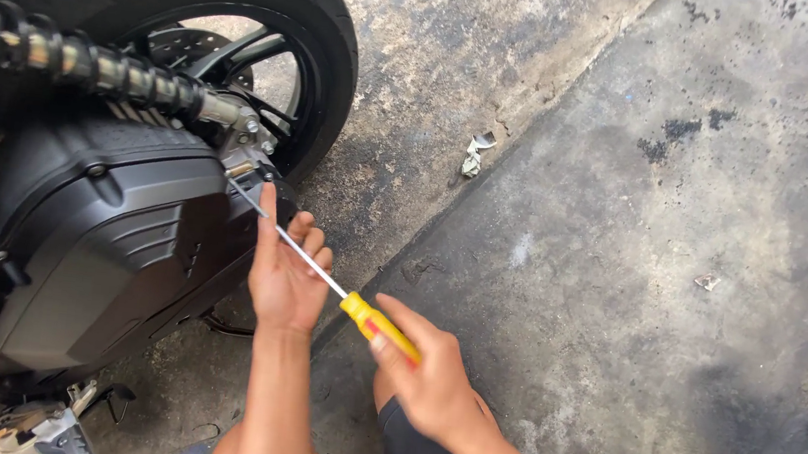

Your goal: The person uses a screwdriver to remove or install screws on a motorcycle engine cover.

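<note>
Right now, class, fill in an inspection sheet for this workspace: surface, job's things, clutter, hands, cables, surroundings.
Surface: stained grey concrete floor.
Job's things: yellow-handled screwdriver, tip at the black plastic engine cover beside the black rear tyre.
Clutter: crumpled scrap of paper; a smaller scrap.
Hands: right hand grips the handle; left hand steadies the shaft.
Cables: nothing seen.
Surroundings: black coil-spring shock absorber.

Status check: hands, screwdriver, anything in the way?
Right hand gripping yellow screwdriver handle. Left hand steadying shaft. Tip at black engine cover. Nothing blocking.
</note>
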